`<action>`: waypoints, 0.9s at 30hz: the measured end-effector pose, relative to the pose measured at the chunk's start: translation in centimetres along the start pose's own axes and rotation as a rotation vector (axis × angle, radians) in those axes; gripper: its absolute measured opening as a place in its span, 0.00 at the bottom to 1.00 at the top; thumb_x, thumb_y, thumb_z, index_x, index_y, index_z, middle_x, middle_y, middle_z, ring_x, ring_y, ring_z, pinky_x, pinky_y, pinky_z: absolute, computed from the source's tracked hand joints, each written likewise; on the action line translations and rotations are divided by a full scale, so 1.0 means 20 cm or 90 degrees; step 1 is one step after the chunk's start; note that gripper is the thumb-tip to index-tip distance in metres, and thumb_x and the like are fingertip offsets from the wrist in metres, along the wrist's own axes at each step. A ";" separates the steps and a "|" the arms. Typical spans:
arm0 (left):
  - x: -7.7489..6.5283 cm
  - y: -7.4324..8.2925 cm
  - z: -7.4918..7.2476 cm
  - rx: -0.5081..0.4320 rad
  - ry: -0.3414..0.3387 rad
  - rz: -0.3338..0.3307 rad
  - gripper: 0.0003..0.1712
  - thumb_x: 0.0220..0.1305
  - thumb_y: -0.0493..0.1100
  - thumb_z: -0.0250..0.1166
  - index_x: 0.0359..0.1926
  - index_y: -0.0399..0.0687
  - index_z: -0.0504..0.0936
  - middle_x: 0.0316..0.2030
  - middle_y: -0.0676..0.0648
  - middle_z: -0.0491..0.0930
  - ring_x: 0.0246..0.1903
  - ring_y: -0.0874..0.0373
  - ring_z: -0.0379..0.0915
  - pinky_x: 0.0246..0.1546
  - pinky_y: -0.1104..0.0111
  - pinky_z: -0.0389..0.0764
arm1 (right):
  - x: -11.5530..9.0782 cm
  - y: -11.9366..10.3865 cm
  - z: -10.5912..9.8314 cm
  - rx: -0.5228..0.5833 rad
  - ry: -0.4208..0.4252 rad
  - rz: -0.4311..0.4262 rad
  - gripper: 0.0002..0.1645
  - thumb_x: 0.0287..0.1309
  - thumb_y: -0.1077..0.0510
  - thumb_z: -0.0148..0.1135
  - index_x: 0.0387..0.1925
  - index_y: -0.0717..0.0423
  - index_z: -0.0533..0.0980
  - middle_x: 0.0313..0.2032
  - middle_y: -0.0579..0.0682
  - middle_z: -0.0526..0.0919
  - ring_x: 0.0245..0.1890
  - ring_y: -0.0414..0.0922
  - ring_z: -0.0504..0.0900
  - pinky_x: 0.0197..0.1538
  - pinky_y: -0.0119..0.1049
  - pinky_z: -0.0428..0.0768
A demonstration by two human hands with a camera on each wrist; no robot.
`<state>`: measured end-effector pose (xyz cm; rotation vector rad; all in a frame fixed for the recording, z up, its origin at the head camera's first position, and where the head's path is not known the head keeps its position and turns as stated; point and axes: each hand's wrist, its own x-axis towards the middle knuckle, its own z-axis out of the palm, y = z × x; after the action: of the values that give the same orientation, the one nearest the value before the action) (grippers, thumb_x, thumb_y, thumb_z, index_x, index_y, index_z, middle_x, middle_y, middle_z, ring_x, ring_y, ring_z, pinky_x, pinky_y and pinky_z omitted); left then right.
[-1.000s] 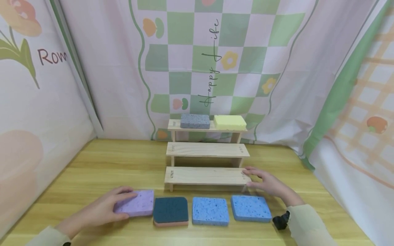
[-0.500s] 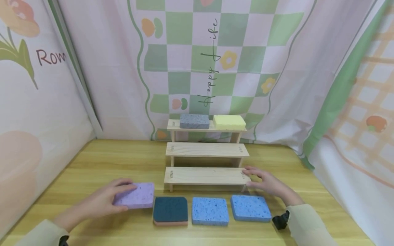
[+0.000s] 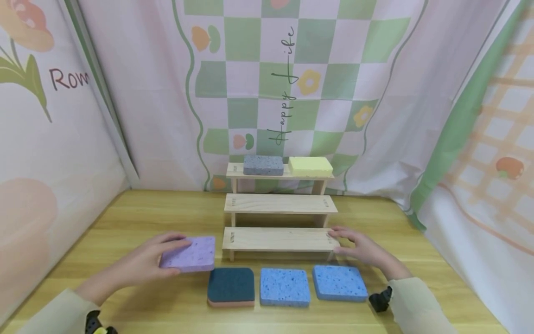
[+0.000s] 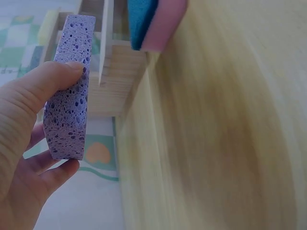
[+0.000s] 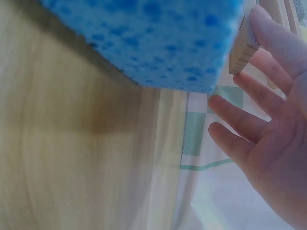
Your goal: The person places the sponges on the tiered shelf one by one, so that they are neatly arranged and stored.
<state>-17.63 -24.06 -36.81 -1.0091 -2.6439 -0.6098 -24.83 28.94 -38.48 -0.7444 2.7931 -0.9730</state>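
While the left hand (image 3: 152,262) clamps one purple sponge (image 3: 193,255) between thumb and fingers, the sponge sits off the table (image 3: 137,218), its free end pointing right, out of that grip. The right hand (image 3: 359,248) has its thumb and fingers apart, their tips touching the right end of the lowest step of one wooden stand (image 3: 281,239); its other fingers are spread.

The stand has three steps, all to the right of the left-hand grip and rising away from it. Its top step, farthest from both hands, bears two sponges: one grey sponge (image 3: 263,165) at left and one yellow sponge (image 3: 310,167) at right.

Three more sponges lie in a row on the table, right of the left-hand grip and nearer the person: first one dark green sponge (image 3: 231,284) with a pink underlayer, just beside the purple one, then two blue sponges (image 3: 284,286). The farther blue one lies closest to the right hand, on its near side. Six sponges show in total: one held, two on the stand, three on the table.
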 end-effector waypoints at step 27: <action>0.34 0.08 0.08 -0.072 0.005 0.019 0.34 0.50 0.46 0.71 0.59 0.45 0.73 0.57 0.42 0.68 0.55 0.46 0.64 0.51 0.52 0.69 | -0.01 0.01 0.01 0.004 0.004 -0.003 0.34 0.57 0.47 0.61 0.61 0.60 0.67 0.64 0.66 0.58 0.61 0.67 0.57 0.55 0.64 0.61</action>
<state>-21.64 -18.25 -35.26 -1.0729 -2.6085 -0.7626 -24.77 29.08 -38.78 -0.7482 2.7947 -0.9856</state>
